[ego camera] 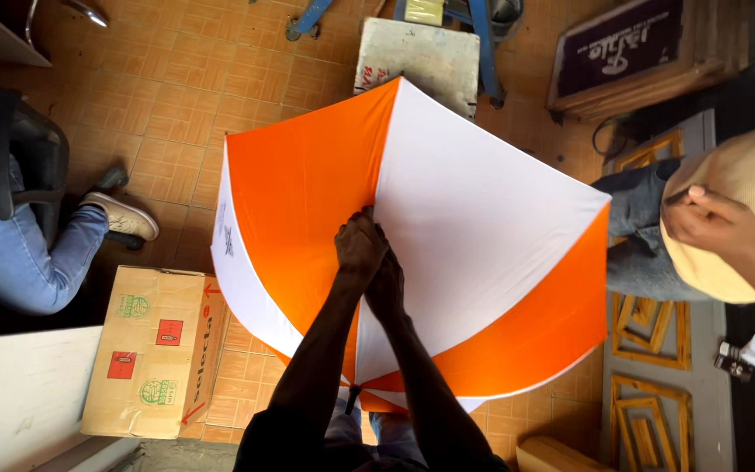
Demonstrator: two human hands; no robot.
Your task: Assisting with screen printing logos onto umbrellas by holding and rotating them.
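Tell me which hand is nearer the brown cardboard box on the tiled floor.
Left. The left hand rests on the open orange-and-white umbrella's centre, on the side towards the cardboard box; the right hand is beside it, slightly farther away.

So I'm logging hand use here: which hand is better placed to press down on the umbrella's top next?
Probably the left hand: it lies on the umbrella at its peak, while the right hand sits just behind it, lower on the canopy.

Left hand (360, 245) and right hand (386, 284) together on open orange-white umbrella (482, 227), grip seemingly closed
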